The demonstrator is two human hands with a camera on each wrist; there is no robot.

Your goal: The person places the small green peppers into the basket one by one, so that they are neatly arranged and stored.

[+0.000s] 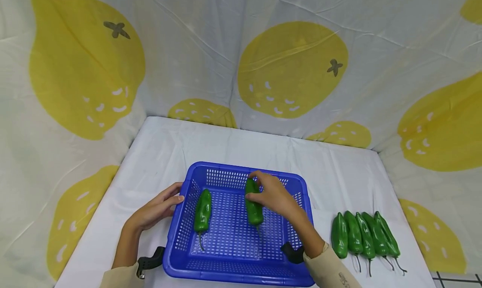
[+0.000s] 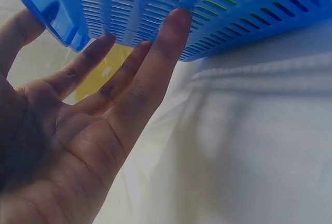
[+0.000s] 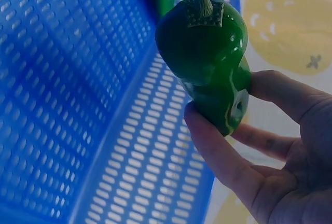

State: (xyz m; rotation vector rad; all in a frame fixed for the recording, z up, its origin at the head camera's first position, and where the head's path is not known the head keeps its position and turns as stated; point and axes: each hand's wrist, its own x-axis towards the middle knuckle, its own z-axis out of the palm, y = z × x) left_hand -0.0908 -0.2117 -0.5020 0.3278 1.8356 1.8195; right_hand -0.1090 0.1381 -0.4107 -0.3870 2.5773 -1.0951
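Note:
My right hand (image 1: 276,196) pinches a green pepper (image 1: 253,212) between thumb and fingers over the right half of the blue basket (image 1: 237,275). In the right wrist view that pepper (image 3: 207,53) has its stem pointing up, with the fingers of my right hand (image 3: 275,146) on its sides. A second pepper (image 1: 203,210) lies in the left part of the basket, stem towards me. My left hand (image 1: 156,208) touches the basket's left side near the rim; the left wrist view shows its fingers (image 2: 140,89) extended against the outer slotted wall (image 2: 129,6).
Several green peppers (image 1: 363,238) lie side by side on the white cloth to the right of the basket. Black curved pieces (image 1: 150,261) show by both wrists. Behind the table hangs a lemon-patterned cloth (image 1: 211,49).

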